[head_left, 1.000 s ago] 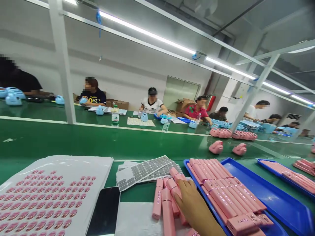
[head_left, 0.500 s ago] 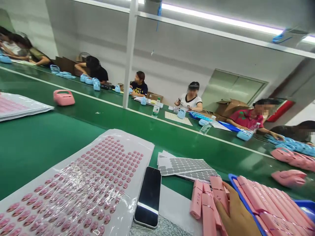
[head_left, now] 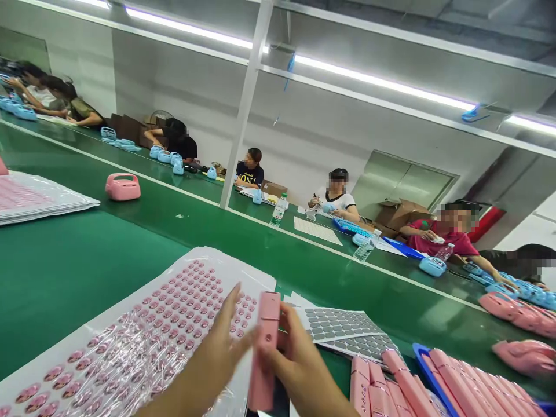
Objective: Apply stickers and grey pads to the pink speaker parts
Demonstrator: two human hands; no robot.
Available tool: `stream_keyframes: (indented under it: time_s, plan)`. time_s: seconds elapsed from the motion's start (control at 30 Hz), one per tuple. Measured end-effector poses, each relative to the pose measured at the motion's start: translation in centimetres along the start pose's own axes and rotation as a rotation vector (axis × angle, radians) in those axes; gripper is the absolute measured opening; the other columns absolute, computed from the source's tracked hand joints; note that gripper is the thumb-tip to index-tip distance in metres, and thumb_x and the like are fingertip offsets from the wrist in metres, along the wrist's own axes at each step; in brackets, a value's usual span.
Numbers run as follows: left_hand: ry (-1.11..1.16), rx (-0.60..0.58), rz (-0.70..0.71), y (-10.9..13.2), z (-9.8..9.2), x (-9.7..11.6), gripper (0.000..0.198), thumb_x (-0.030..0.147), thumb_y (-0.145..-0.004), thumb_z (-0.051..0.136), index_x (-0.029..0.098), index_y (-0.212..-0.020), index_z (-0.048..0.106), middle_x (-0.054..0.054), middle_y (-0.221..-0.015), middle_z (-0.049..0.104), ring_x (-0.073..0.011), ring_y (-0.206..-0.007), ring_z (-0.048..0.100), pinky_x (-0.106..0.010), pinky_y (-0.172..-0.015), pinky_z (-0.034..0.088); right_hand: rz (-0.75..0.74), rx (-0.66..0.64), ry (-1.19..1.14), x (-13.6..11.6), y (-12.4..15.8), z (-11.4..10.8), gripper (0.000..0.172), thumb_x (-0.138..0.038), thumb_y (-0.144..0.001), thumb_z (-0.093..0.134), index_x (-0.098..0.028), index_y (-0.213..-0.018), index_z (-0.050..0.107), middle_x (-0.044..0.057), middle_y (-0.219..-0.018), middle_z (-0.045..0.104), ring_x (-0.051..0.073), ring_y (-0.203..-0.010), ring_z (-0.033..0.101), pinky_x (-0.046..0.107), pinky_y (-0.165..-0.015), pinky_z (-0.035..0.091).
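A long, narrow pink plastic casing (head_left: 263, 379) stands nearly upright before me, with a small round mark on its face. My right hand (head_left: 299, 362) grips it from the right, thumb on the front and fingers behind. To its left is my left hand (head_left: 217, 353), fingers stretched and spread, its thumb close to the casing's edge; whether they touch I cannot tell. Beneath the hands lies a white sheet of round pink stickers (head_left: 186, 295) under glossy film. The phone is hidden now.
Grey-label sheets (head_left: 343, 329) lie right of the hands. Loose pink casings (head_left: 376, 391) are nearer, beside a blue tray (head_left: 428, 370) full of similar ones. A pink handled shell (head_left: 123, 187) and bottles (head_left: 278, 209) stand farther off. Several people work across the green table.
My right hand has lifted a pink casing from the loose pile and brought it left to the middle. My left hand has come into view beside it. The camera view has tilted up.
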State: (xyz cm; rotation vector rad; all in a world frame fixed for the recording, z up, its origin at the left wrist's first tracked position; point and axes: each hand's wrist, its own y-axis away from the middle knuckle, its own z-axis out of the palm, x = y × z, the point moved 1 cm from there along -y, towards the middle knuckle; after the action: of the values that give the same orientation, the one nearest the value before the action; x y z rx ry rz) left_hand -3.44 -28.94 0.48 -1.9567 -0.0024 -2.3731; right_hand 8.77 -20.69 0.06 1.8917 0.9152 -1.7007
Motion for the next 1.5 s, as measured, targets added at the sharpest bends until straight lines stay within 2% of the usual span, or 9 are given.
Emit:
stream_keyframes:
  time_s: [0.07,0.13,0.2,0.27,0.4,0.53,0.97,1.2,1.5]
  plan:
    - [0.395,0.118,-0.258,-3.0,-1.9,-2.1,0.059,0.058,-0.079,0.045,0.020,-0.124,0.044,-0.014,-0.107,0.062,-0.0249,-0.085,0.062,-0.037,-0.072,0.049,-0.011,-0.015,0.195,1.1,-3.3,1.0,0.035,-0.030,-0.078,0.058,-0.021,-0.112,0.054,0.006,-0.100,0.065,0.020,-0.088,0.062,0.031,-0.076,0.049]
    - [0.485,0.321,-0.308,-4.7,-3.5,-3.6,0.056,0.058,-0.078,0.049,0.015,-0.115,0.047,-0.014,-0.100,0.063,-0.0192,-0.066,0.062,-0.033,-0.063,0.049,-0.009,0.054,0.412,2.8,-6.7,0.8,0.017,-0.024,-0.082,0.051,-0.019,-0.091,0.064,0.004,-0.087,0.068,0.020,-0.086,0.062,0.031,-0.078,0.047]
    - [0.419,0.566,-0.301,-5.3,-5.0,-4.9,0.056,0.059,-0.073,0.056,0.018,-0.109,0.048,-0.009,-0.084,0.064,-0.0151,-0.052,0.056,-0.028,-0.048,0.045,0.006,0.181,0.517,4.9,-9.7,0.0,0.019,-0.018,-0.083,0.045,-0.017,-0.089,0.063,0.005,-0.085,0.068,0.020,-0.086,0.062,0.032,-0.079,0.045]
    - [0.368,0.673,-0.267,-5.3,-6.1,-5.8,0.055,0.064,-0.070,0.055,0.020,-0.103,0.049,-0.002,-0.064,0.061,-0.0140,-0.045,0.051,-0.025,-0.041,0.040,0.033,0.258,0.530,6.8,-11.9,-0.6,0.029,-0.010,-0.078,0.048,-0.016,-0.105,0.055,0.005,-0.084,0.067,0.019,-0.081,0.062,0.030,-0.073,0.046]
    - [0.438,0.573,-0.247,-5.3,-6.8,-6.9,0.048,0.064,-0.076,0.044,0.018,-0.087,0.050,-0.001,-0.043,0.053,-0.0120,-0.038,0.045,-0.022,-0.040,0.035,0.061,0.270,0.585,9.1,-13.7,-0.2,0.058,0.001,-0.063,0.054,-0.014,-0.119,0.043,0.002,-0.076,0.066,0.019,-0.071,0.063,0.027,-0.064,0.045]
    - [0.431,0.632,-0.266,-5.5,-6.6,-7.0,0.048,0.063,-0.075,0.049,0.018,-0.090,0.052,-0.003,-0.051,0.059,-0.0121,-0.042,0.049,-0.022,-0.043,0.038,0.080,0.284,0.617,9.4,-13.8,0.7,0.054,0.002,-0.062,0.051,-0.012,-0.114,0.041,0.003,-0.072,0.064,0.021,-0.072,0.062,0.028,-0.061,0.044]
    - [0.274,0.488,-0.196,-5.1,-6.2,-6.7,0.057,0.070,-0.074,0.039,0.016,-0.078,0.058,-0.004,-0.051,0.058,-0.0102,-0.042,0.046,-0.020,-0.043,0.036,0.233,0.265,0.282,10.1,-15.8,-0.8,0.046,0.000,-0.056,0.058,-0.025,-0.080,0.027,-0.010,-0.050,0.056,0.010,-0.039,0.048,0.020,-0.039,0.033]
    - [0.309,0.489,-0.207,-5.3,-6.1,-7.2,0.060,0.071,-0.074,0.040,0.015,-0.082,0.059,-0.004,-0.049,0.058,-0.0113,-0.040,0.048,-0.022,-0.043,0.039,0.012,0.143,0.108,4.4,-12.8,0.0,0.037,-0.013,-0.068,0.058,-0.024,-0.086,0.027,-0.006,-0.066,0.061,0.013,-0.064,0.059,0.023,-0.056,0.040]
    - [0.328,0.511,-0.199,-5.6,-6.0,-7.6,0.050,0.062,-0.077,0.047,0.020,-0.104,0.047,0.002,-0.050,0.057,-0.0134,-0.043,0.052,-0.023,-0.043,0.042,-0.157,-0.044,0.439,1.3,-9.6,3.0,0.031,-0.002,-0.072,0.045,-0.024,-0.088,0.031,-0.005,-0.071,0.055,0.013,-0.062,0.050,0.025,-0.057,0.039]
